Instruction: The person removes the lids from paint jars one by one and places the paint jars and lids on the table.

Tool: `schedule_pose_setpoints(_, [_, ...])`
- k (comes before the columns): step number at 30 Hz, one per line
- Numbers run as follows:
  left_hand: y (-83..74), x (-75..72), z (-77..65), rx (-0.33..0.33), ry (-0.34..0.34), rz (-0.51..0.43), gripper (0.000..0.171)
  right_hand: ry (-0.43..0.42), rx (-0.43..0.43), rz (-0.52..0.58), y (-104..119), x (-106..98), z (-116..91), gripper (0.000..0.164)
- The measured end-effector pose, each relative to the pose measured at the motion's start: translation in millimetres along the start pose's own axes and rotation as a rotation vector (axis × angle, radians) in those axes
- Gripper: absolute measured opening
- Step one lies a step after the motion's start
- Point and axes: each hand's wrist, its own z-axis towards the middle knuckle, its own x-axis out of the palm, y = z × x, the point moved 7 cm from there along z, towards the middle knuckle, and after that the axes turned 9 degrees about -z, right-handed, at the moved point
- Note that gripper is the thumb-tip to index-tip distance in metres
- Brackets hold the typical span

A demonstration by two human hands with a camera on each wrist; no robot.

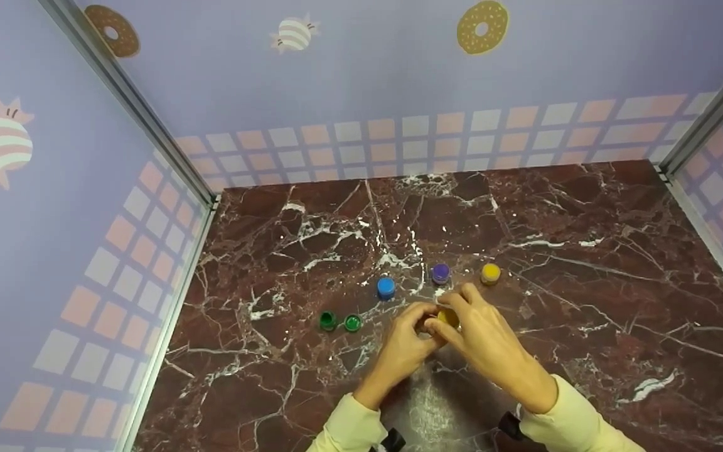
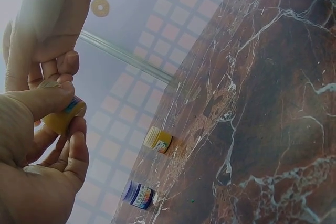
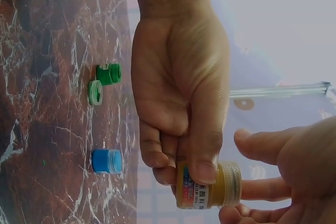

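The yellow jar (image 3: 197,199) is held up over the marbled tabletop (image 1: 587,314), right between the two hands, lid (image 3: 231,183) uppermost. Its body is pinched by the left hand (image 1: 407,339), thumb laid along the label and fingers curled behind. Around the lid, the right hand (image 1: 487,333) is loosely spread: in the right wrist view its thumb is seen standing off the rim, while a straight finger is passed behind it; how firmly the lid is pressed cannot be told. Just beyond, the purple jar (image 1: 440,273) and a second yellow jar (image 1: 490,274) are seen standing upright; off to the left, the blue jar (image 1: 386,288) is kept company by the green jar (image 1: 327,321), opened, with its loose cap (image 1: 353,323) lying just beside it. As for handling, a light, stiff little pot is to be expected, probably plastic and not easily broken. The smooth wall could be made slippery by any paint on the skin, so the body is best gripped low across the label, and the lid by its ridged edge. Kept level, the contents would be less easily spilled.
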Motion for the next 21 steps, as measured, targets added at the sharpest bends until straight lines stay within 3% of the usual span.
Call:
schedule_pose_setpoints(8, [-0.2, 1.6, -0.6, -0.005, 0.008, -0.04, 0.035, 0.007, -0.011, 0.0, 0.1, 2.0, -1.1, 0.025])
schedule_pose_setpoints(15, [0.8, 1.4, -1.2, -0.023, 0.015, -0.052, 0.036, -0.013, -0.092, -0.035, 4.5, -0.5, -1.9, 0.023])
schedule_pose_setpoints(21, [-0.2, 0.9, -1.2, -0.003, 0.029, -0.037, 0.032, 0.026, -0.123, -0.008, 4.1, 0.2, -2.6, 0.022])
